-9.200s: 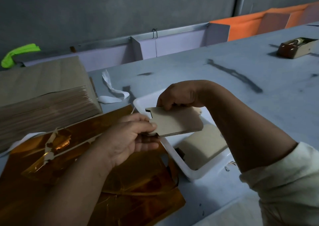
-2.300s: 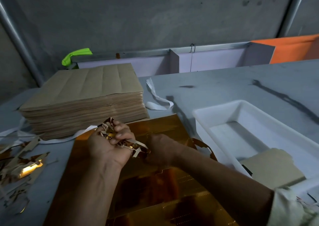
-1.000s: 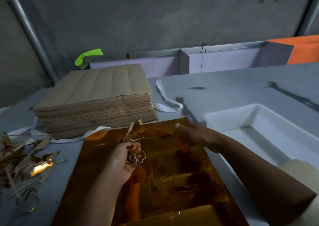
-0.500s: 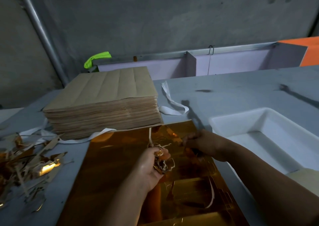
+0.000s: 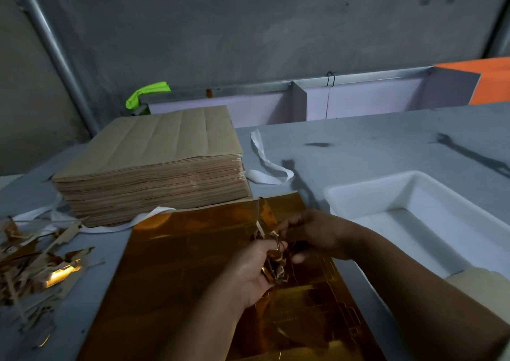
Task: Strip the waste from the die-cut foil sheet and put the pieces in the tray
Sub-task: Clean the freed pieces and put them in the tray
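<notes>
Foil sheet [image 5: 193, 264] lay flat on the table [image 5: 386, 145], just left of the tray [image 5: 358, 195]. Since half a second before, your hands had drawn together: left hand [image 5: 248, 272] gripped the scrap wad [image 5: 273, 268], right hand [image 5: 317, 236] pinched a strip [image 5: 260, 227] just beyond it. Brown stack [image 5: 154, 162] and scrap pile [image 5: 36, 264] sat left; grey wall [image 5: 248, 29] behind.

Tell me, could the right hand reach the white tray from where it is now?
Probably yes: the white tray sits just right of the right hand, nothing blocking the way, though it is pinching foil waste.
</notes>
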A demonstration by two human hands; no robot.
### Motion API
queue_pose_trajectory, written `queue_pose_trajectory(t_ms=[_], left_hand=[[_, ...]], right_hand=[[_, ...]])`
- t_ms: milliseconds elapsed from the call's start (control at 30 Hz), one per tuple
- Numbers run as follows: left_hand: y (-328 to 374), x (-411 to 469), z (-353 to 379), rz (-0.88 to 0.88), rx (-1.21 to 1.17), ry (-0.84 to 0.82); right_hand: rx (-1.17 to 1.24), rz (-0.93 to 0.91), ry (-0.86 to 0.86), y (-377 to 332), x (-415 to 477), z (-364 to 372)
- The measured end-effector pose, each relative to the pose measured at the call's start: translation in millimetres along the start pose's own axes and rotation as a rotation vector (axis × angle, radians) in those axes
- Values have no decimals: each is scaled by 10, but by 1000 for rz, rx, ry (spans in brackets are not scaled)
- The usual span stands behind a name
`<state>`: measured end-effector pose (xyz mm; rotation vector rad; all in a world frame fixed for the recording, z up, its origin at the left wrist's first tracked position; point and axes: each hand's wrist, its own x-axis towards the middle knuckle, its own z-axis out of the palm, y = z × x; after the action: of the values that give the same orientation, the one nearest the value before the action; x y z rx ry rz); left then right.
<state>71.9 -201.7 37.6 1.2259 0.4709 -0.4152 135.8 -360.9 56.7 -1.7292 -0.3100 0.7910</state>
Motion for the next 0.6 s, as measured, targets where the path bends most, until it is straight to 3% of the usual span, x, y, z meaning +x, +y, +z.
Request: queue_pose_trajectory(t_ms=[333, 467, 600], left_hand=[[-19, 93, 57, 107, 249, 104], [147, 78, 27, 102, -60, 189], [285, 66, 4, 145, -350, 141]], right_hand=[[-1, -65, 38, 8, 32, 14], [-18, -124, 104, 16, 46, -12], [-48, -26, -175, -27, -3, 24]])
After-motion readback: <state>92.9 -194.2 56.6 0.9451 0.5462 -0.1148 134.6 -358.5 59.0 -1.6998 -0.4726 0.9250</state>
